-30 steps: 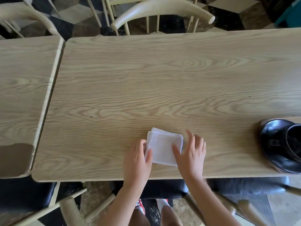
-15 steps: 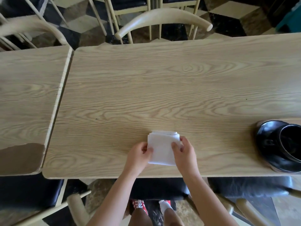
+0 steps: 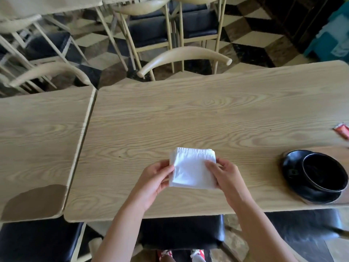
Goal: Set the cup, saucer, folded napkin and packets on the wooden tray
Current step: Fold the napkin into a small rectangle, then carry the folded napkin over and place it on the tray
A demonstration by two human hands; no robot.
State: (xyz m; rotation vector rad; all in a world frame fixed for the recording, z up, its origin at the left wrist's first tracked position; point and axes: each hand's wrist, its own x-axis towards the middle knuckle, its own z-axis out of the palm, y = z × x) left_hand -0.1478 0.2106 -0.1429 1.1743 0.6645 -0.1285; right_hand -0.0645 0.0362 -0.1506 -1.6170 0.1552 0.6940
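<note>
Both hands hold a folded white napkin (image 3: 192, 168) just above the near edge of a light wooden tabletop (image 3: 188, 114). Left hand (image 3: 153, 181) has its grip on the napkin's left edge, thumb on top and fingers curled beneath. Right hand (image 3: 225, 176) pinches the right edge the same way. Well apart to the right, a black cup (image 3: 323, 172) sits on a black saucer (image 3: 294, 165), which appears to rest on a wooden tray (image 3: 338, 150) near the frame edge. A red packet (image 3: 342, 129) lies on the tabletop beyond them.
</note>
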